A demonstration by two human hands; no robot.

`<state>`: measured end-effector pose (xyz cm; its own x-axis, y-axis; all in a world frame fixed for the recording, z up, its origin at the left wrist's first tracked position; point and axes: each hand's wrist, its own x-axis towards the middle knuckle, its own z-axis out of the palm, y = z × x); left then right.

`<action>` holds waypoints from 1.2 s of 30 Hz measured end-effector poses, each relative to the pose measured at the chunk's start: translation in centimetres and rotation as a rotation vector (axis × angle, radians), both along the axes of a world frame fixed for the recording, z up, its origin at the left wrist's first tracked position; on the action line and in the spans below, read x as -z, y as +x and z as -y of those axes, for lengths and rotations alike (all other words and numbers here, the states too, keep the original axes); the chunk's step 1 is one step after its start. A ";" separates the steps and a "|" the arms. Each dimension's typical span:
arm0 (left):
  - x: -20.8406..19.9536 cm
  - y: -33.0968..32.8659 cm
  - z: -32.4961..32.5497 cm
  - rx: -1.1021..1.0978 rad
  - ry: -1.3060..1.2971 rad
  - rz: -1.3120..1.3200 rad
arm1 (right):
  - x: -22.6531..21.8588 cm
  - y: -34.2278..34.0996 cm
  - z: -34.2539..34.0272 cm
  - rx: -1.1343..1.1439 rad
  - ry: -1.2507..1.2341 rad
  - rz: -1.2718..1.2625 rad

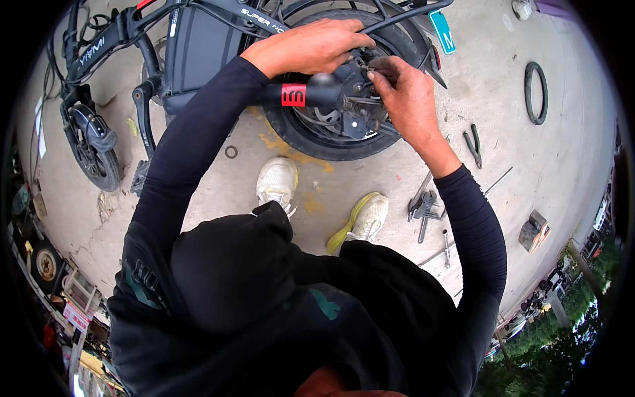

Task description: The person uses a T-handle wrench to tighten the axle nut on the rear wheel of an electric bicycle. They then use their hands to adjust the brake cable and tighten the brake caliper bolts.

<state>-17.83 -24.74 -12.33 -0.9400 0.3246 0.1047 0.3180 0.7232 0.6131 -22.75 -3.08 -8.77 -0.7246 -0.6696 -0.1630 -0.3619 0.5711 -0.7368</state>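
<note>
Near the right edge of the floor (pixel 489 86), a small box (pixel 533 233) with a greyish top and an orange and white side; impossible to tell what is inside. Set in the frame of the dark bike (pixel 147 56), a black case (pixel 206 49) with grooved sides, contents hidden.

At the top of the view, the rear wheel (pixel 331 151), black-tyred and dusty, with a dark bracket (pixel 355 83) over its middle, bolts and small metal parts showing. Running into that bracket, a thick black tube (pixel 322 97) with a red patch. Behind the wheel, a teal plate (pixel 442 32).

Left hand (pixel 324 46) palm down above the bracket, fingers loosely bent; hard to tell whether gripping anything. Right hand (pixel 410 96) at the bracket's other side, thumb and forefinger nearly together at a small part; cannot tell whether pinching it.

To the right on the floor, pliers (pixel 472 145) with handles apart, a metal clamp-like tool (pixel 424 206), a socket wrench (pixel 447 249) and, farther off, a black ring-shaped tyre (pixel 536 92).
</note>
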 end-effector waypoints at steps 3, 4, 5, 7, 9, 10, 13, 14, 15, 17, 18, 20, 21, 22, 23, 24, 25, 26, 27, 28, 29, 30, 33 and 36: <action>0.0 0.0 0.1 -0.014 -0.010 0.013 | 0.3 0.1 0.2 -0.031 0.032 -0.065; 0.2 0.1 0.1 -0.013 -0.001 0.000 | 0.2 0.1 0.3 -0.034 0.038 -0.080; 0.3 0.2 0.1 -0.009 0.008 -0.011 | 0.1 0.1 0.5 -0.050 0.049 -0.110; 0.4 0.2 0.1 -0.016 -0.008 -0.016 | 0.0 0.1 0.7 -0.081 0.070 -0.170; 0.5 0.3 0.2 -0.019 -0.019 -0.020 | 0.0 0.1 1.0 -0.174 0.051 -0.331; 0.5 0.4 0.2 -0.021 -0.022 -0.024 | 0.0 0.2 1.1 -0.220 0.041 -0.410; 0.6 0.3 0.2 -0.021 -0.011 -0.013 | -0.5 0.4 1.8 -0.260 0.192 -0.425; 0.5 0.3 0.2 -0.018 -0.004 -0.005 | -0.7 0.3 2.0 -0.289 0.220 -0.451; 0.4 0.3 0.1 -0.019 -0.008 0.012 | -0.8 0.2 2.3 -0.319 0.248 -0.477; 0.2 0.2 0.0 -0.024 -0.019 0.048 | -0.9 0.0 2.8 -0.352 0.300 -0.517; 0.2 0.2 0.0 -0.025 -0.015 0.051 | -0.8 0.1 3.1 -0.357 0.325 -0.532; 0.2 0.1 0.0 -0.024 -0.003 0.054 | -1.0 0.1 3.5 -0.340 0.354 -0.532; 0.2 0.2 0.0 -0.027 0.005 0.058 | -1.1 0.1 3.7 -0.320 0.359 -0.518; 0.2 0.2 -0.1 -0.030 0.013 0.061 | -1.2 0.1 3.7 -0.299 0.364 -0.504; 0.2 0.2 0.0 -0.035 0.020 0.063 | -1.3 0.3 3.7 -0.311 0.383 -0.522; 0.3 0.2 0.0 -0.035 0.017 0.051 | -1.4 0.7 3.5 -0.324 0.401 -0.540; 0.3 0.2 0.1 -0.035 0.014 0.040 | -1.4 0.9 3.4 -0.336 0.420 -0.558; 0.5 0.2 0.1 -0.033 0.010 0.030 | -1.3 0.9 3.4 -0.332 0.416 -0.568; 0.6 0.2 0.1 -0.034 0.016 0.012 | -1.2 0.9 3.4 -0.327 0.413 -0.577; 0.7 0.2 0.1 -0.034 0.021 -0.005 | -1.2 0.9 3.4 -0.322 0.409 -0.587; 0.7 0.2 0.1 -0.033 0.026 -0.022 | -1.0 0.9 3.4 -0.343 0.411 -0.610; 0.7 0.1 0.0 -0.017 0.019 -0.016 | -0.8 0.8 3.5 -0.363 0.413 -0.633; 1.1 0.0 0.1 0.002 0.011 -0.012 | -1.0 0.8 4.0 -0.396 0.432 -0.670; 1.1 0.1 0.0 -0.023 0.029 -0.030 | -1.0 1.2 4.2 -0.383 0.473 -0.683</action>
